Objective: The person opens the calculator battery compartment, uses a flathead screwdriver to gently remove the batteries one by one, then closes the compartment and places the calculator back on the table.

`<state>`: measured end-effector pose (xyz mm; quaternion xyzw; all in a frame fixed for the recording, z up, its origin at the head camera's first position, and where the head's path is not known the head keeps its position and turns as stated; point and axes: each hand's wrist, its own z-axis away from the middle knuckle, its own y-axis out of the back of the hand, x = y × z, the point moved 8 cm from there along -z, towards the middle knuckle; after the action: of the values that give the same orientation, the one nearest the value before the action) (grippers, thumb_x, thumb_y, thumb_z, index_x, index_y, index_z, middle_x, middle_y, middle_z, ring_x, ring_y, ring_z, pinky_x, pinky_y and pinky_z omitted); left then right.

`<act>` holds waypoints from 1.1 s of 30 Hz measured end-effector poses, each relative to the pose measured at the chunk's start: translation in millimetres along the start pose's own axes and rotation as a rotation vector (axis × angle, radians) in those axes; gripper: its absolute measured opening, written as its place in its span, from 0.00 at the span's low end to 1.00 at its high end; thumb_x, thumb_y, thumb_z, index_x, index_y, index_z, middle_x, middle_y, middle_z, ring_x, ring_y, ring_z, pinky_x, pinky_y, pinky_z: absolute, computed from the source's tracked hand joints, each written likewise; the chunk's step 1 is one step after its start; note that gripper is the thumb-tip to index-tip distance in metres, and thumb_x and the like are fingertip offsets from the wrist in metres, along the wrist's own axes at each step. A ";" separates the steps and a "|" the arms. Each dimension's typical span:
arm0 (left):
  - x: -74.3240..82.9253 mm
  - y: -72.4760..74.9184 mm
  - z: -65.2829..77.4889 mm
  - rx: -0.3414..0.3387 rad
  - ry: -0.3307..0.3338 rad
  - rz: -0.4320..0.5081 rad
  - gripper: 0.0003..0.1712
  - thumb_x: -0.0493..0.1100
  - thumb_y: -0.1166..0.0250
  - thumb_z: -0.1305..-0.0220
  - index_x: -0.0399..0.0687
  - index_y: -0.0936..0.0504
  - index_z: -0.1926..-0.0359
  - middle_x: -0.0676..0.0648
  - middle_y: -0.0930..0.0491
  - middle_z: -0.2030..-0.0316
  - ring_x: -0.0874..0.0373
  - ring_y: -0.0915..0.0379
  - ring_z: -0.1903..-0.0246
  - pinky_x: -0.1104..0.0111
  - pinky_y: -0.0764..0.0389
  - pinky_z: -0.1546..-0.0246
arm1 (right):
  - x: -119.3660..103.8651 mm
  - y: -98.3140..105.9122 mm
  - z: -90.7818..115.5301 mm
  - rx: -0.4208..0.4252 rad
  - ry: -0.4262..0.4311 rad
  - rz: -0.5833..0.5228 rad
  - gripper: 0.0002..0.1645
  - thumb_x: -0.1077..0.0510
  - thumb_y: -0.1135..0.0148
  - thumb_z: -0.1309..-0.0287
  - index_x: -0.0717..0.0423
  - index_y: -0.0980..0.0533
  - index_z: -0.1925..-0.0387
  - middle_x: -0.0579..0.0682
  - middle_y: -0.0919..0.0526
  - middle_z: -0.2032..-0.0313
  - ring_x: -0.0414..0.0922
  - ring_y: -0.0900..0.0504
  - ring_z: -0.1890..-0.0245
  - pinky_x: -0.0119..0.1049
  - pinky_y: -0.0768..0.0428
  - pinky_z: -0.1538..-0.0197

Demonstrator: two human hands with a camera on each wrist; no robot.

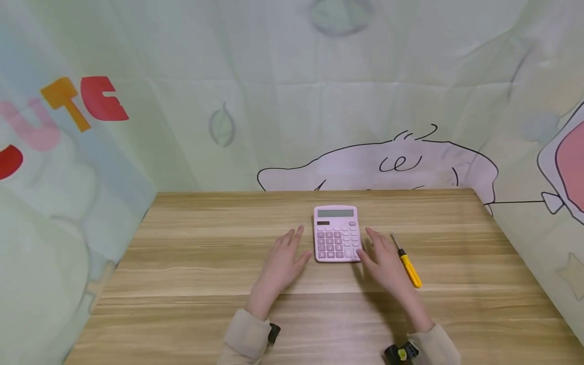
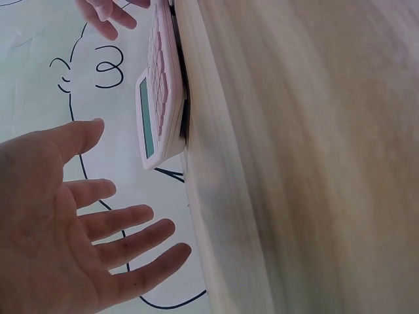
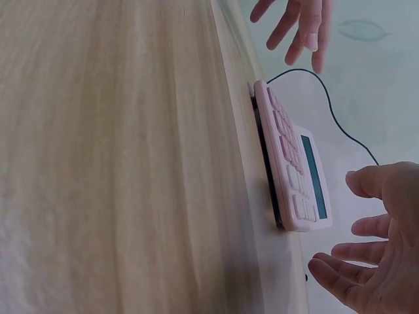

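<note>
Pink calculator [image 1: 337, 235] lies near the far edge of the table [image 1: 205, 243], between left hand [image 1: 284, 259] and right hand [image 1: 385, 259], both spread, empty. Careless right-hand swing could knock the yellow screwdriver [image 1: 407, 261] toward the right edge.

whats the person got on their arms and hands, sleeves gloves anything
The left hand and right hand are bare, no gloves. The left sleeve and right sleeve are light beige. Each wrist has a small black device: the left device looks plain, the right device shows a yellow-green patch.
</note>
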<state>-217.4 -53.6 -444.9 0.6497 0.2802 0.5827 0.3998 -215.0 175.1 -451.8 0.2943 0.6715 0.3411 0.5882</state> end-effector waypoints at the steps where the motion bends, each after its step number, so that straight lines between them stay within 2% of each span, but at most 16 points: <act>1: -0.2 -0.5 -0.6 -0.002 -0.001 0.004 0.39 0.56 0.44 0.33 0.51 0.46 0.26 0.36 0.41 0.29 0.35 0.43 0.32 0.42 0.41 0.33 | 0.1 -0.4 -0.4 0.001 -0.001 0.007 0.39 0.50 0.45 0.34 0.60 0.45 0.28 0.66 0.38 0.32 0.63 0.40 0.32 0.60 0.40 0.32; 12: -0.8 -4.2 -6.7 -0.038 0.028 0.038 0.40 0.56 0.43 0.33 0.51 0.46 0.26 0.37 0.42 0.29 0.36 0.44 0.31 0.44 0.40 0.33 | -1.5 0.3 -7.2 0.038 0.023 0.045 0.39 0.50 0.43 0.36 0.65 0.42 0.31 0.68 0.33 0.36 0.65 0.33 0.37 0.59 0.36 0.34; 16: -1.3 -6.5 -9.0 -0.052 0.032 0.049 0.40 0.56 0.44 0.33 0.50 0.46 0.26 0.37 0.42 0.29 0.35 0.45 0.31 0.44 0.40 0.33 | 0.0 -1.9 -9.3 0.033 0.013 0.029 0.39 0.51 0.43 0.36 0.66 0.42 0.31 0.69 0.32 0.37 0.64 0.32 0.37 0.59 0.35 0.35; 25: 1.4 -7.9 -16.0 -0.045 0.024 0.052 0.39 0.56 0.44 0.33 0.46 0.44 0.27 0.38 0.38 0.31 0.41 0.40 0.33 0.46 0.34 0.36 | 8.6 -6.2 -14.4 0.000 -0.031 -0.040 0.38 0.51 0.45 0.35 0.66 0.43 0.31 0.69 0.34 0.36 0.63 0.33 0.36 0.59 0.35 0.34; 33: 1.8 -11.0 -20.4 -0.048 0.042 0.059 0.39 0.56 0.43 0.33 0.46 0.42 0.28 0.39 0.37 0.32 0.42 0.38 0.34 0.47 0.32 0.37 | 11.5 -7.8 -19.3 -0.025 -0.065 -0.067 0.37 0.50 0.45 0.34 0.66 0.42 0.31 0.67 0.31 0.38 0.56 0.25 0.48 0.53 0.26 0.43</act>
<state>-236.0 -42.4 -453.3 0.6354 0.2552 0.6145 0.3919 -235.6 177.5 -463.3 0.2752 0.6574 0.3198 0.6244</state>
